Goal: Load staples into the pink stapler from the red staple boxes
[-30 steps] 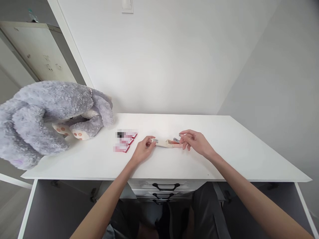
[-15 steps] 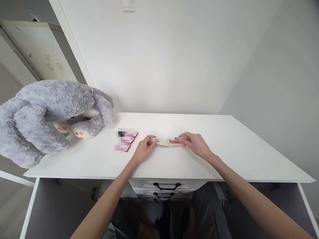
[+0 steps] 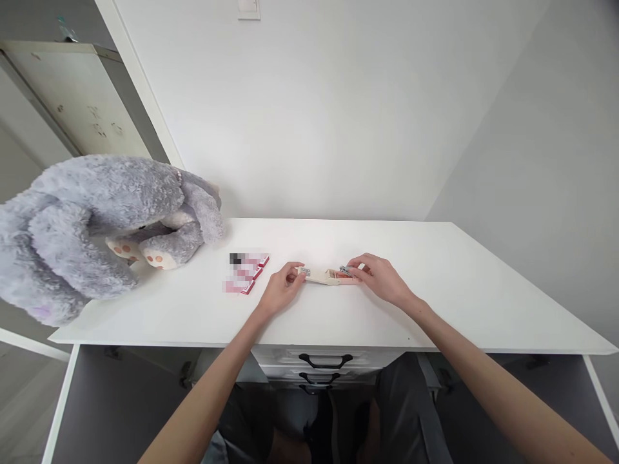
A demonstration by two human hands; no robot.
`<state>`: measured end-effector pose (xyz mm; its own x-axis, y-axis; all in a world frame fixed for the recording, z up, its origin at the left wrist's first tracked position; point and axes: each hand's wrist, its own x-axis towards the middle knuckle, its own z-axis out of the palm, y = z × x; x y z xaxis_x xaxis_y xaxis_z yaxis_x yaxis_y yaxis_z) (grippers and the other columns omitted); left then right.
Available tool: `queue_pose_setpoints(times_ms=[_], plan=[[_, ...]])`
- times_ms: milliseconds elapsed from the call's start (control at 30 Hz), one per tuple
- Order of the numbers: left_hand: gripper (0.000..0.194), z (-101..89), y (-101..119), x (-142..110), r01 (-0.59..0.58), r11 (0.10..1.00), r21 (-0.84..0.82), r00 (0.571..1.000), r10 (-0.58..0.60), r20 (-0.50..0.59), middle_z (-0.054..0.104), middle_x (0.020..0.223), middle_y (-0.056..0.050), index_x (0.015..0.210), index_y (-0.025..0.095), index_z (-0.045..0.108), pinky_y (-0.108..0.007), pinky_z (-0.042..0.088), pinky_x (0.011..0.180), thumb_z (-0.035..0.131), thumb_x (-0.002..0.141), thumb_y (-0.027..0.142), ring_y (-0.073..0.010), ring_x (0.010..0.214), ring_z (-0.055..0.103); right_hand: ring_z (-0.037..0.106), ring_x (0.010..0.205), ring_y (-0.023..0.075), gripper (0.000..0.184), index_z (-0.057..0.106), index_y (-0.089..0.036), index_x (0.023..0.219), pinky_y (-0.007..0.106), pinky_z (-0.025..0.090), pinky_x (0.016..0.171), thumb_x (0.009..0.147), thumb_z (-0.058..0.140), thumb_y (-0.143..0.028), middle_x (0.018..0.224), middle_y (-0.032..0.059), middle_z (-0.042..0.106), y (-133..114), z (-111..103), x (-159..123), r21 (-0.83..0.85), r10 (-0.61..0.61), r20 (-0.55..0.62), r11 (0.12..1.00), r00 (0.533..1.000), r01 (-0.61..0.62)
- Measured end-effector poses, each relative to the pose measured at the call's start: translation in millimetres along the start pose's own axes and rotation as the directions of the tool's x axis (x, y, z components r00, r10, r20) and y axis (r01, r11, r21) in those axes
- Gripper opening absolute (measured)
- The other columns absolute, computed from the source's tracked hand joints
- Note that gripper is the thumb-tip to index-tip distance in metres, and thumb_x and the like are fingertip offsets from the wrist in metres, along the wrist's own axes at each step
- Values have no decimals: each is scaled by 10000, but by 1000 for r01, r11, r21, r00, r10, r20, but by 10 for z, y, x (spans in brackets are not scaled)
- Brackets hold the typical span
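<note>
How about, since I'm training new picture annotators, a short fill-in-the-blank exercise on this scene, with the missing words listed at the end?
1. The small silvery item is closest to the person's ____ hand.
2. The left hand holds one end of the small case, which is ____, not closed.
3. The drawer handles are coloured ____.
4. The big plush toy is on the picture's ____ side.

Missing words: right; open; black; left.

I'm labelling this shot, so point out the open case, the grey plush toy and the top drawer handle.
Open case [image 3: 321,277]: head view, on its cream half.
Grey plush toy [image 3: 111,189]: head view, on its furry body.
Top drawer handle [image 3: 325,365]: head view, on its black bar.
</note>
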<state>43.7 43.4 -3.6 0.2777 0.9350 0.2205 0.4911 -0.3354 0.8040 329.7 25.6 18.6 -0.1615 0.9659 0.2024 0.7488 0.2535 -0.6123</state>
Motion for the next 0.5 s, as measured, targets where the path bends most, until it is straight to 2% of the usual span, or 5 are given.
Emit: queue_pose_setpoints(times_ms=[233,500], plan=[[433,2,0,-4,-8,1000,-1,1000,8,-2,712,903,-15,1236,228,629,-330,506,871,519,959,542,-203,897,681,680,881,201,243,725,-276,1037,334,539,795,989,555,-443,1134,40,732,26,-2,-38,93,4,-13,996,1000,-3],[452,6,-10,-1,-2,1000,0,1000,2,-1,728,926,-21,1243,227,624,-328,505,867,527,950,556,-206,903,681,679,852,201,251,721,-271,1037,337,554,773,978,567,-461,1145,49,735,7,-7,-55,142,16,5,990,1000,-16]])
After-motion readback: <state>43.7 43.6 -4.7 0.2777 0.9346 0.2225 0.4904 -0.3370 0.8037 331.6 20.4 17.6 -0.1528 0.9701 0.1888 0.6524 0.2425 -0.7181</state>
